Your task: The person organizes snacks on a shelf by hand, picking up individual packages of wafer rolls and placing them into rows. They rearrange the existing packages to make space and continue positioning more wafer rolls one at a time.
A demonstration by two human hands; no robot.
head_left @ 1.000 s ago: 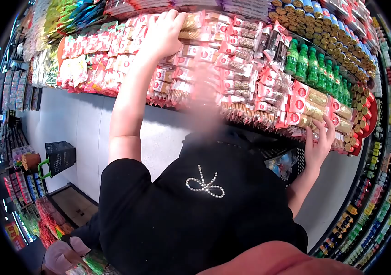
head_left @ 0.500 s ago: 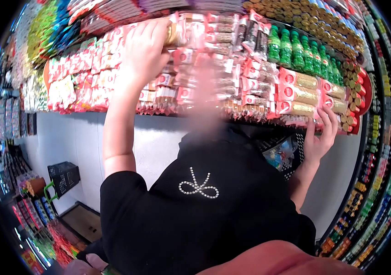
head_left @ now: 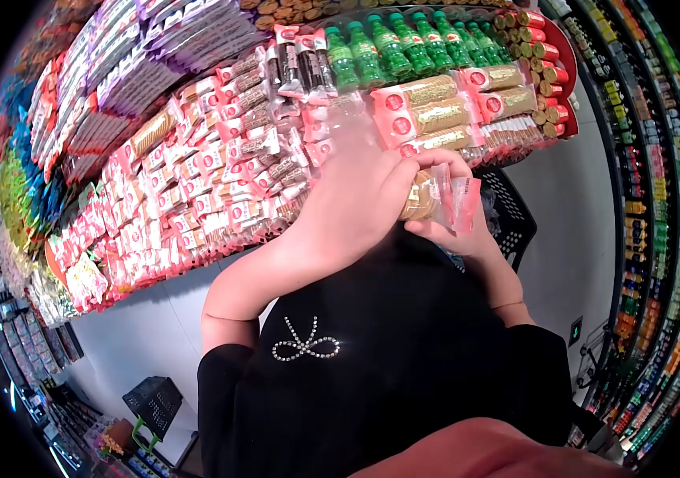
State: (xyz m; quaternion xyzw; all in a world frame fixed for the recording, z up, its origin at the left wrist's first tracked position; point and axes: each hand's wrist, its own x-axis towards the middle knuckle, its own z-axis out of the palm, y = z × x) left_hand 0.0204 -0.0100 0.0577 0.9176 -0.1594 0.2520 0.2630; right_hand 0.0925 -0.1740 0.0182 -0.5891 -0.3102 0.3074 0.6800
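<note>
A clear and pink packet of round biscuits [head_left: 418, 202] is held in front of my chest, between both hands. My left hand [head_left: 360, 195] is closed round its left end, with the back of the hand hiding much of it. The fingers and thumb of my right hand [head_left: 467, 235] curl round the other side, where the crimped pink end of the wrapper sticks out. Just beyond my hands lie larger biscuit packs [head_left: 435, 115] with pink labels on the display. Smaller pink-labelled snack packets [head_left: 212, 159] fill the display to the left.
Green bottles [head_left: 392, 52] stand at the back of the display, beside dark-wrapped sticks [head_left: 302, 64]. Red-and-gold rolls [head_left: 545, 72] sit at its right end. A black basket [head_left: 515, 219] is partly hidden behind my right arm. Another basket [head_left: 153, 402] stands lower left; stocked shelves [head_left: 650, 239] line the right.
My left hand has come back from the far side of the display with the biscuit packet. My right hand has left the larger packs and joined it. The view has shifted right.
</note>
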